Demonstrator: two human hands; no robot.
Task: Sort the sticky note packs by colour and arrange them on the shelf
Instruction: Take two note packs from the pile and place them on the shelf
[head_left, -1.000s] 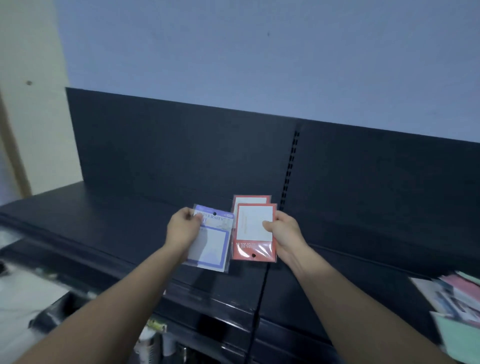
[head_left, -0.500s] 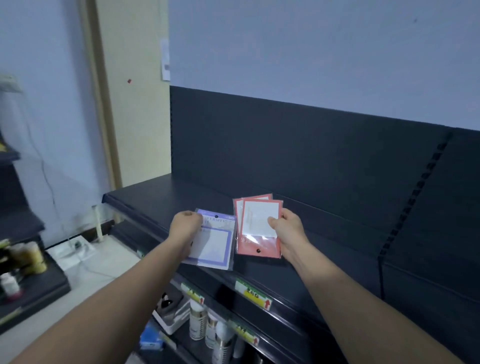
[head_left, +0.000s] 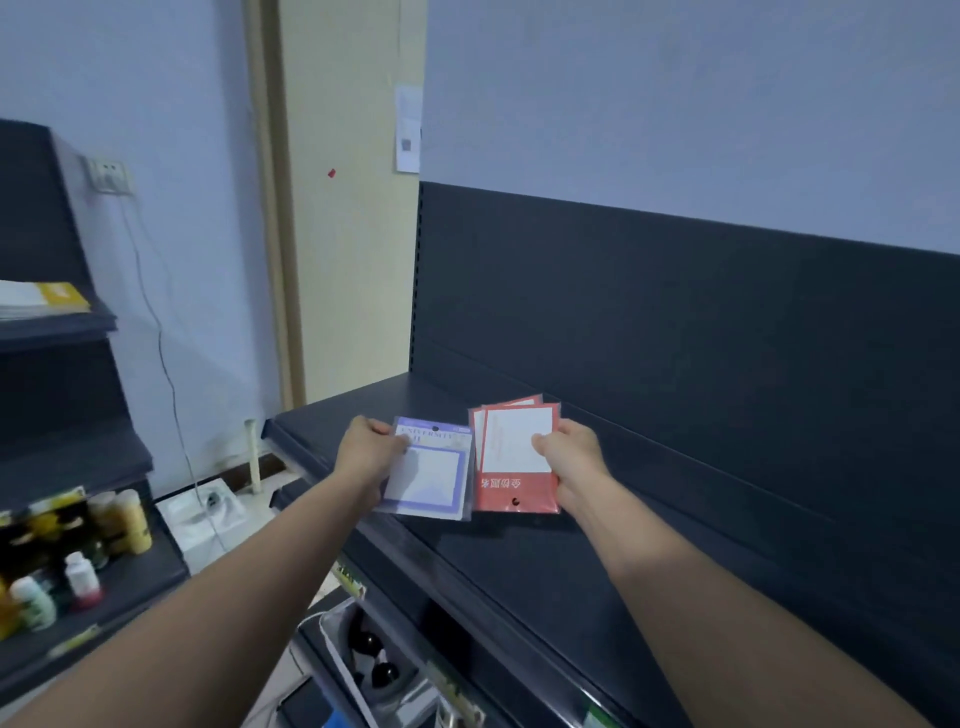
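Dark metal shelving fills the right of the view: a flat shelf with a dark back panel under a pale wall. Sorting by colour appears done for the packs in hand. Arranging is not yet done, since no pack lies on the visible part of the shelf. Both sets are held side by side over the left end of the shelf; whether they touch it cannot be told. The right hand grasps the red packs, two fanned together, with the thumb on the front face. The left hand pinches the purple pack near its upper left corner. Each pack is a thin, flat card in clear film, showing a white note pad inside a coloured border. The red packs are upside down, hang hole at the bottom; the purple pack is upright, hole at the top.
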